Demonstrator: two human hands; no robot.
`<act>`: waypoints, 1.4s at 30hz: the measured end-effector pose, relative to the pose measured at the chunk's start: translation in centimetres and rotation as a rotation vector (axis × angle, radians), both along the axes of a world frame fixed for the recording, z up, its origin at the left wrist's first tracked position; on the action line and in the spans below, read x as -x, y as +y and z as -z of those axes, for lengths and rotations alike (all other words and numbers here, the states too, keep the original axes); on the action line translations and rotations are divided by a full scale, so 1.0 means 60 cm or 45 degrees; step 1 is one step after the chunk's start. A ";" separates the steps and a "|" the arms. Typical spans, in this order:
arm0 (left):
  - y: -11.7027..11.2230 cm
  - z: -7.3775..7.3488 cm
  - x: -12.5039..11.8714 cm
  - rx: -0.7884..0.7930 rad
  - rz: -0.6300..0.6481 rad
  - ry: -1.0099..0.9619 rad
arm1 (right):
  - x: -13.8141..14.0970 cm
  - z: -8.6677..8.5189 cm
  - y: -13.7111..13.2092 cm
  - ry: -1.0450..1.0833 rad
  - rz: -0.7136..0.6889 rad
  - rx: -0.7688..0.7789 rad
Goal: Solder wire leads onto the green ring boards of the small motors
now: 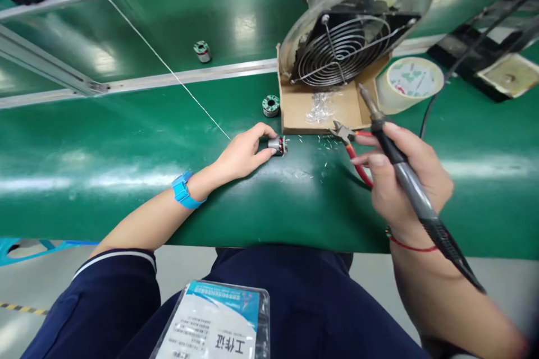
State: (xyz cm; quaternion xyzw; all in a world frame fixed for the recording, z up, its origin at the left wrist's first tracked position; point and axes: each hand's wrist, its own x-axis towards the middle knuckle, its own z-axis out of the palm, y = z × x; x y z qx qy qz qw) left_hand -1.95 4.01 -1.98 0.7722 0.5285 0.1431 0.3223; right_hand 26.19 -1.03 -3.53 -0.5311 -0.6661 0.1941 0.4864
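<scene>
My left hand (242,152), wearing a blue wrist strap (183,190), pinches a small motor stator (275,146) between thumb and fingers, lying on its side on the green bench. In my right hand (415,179) is a soldering iron (398,162), its tip pointing up and away to the left. Beneath the fingers of that hand is a pair of diagonal cutters (347,137) with red handles, jaws at the box edge. The fingertips are at the handles; whether they grip them I cannot tell. A second stator (270,105) stands upright just beyond my left hand.
A cardboard box (301,118) holds wire clippings under a round fume fan (341,56). More clippings are scattered before it. Right of it stands a tape roll (410,87); farther right is a sponge tray (509,76). Another stator (202,51) stands beyond the metal rail.
</scene>
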 end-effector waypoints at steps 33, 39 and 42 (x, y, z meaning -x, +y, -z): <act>-0.093 -0.010 -0.046 0.438 0.121 -0.679 | 0.064 -0.083 0.009 0.209 -0.467 0.428; -0.091 -0.016 -0.051 0.249 0.141 -0.636 | 0.065 -0.088 0.007 0.151 -0.393 0.502; -0.090 -0.021 -0.054 0.166 0.143 -0.605 | 0.067 -0.089 0.009 0.160 -0.399 0.489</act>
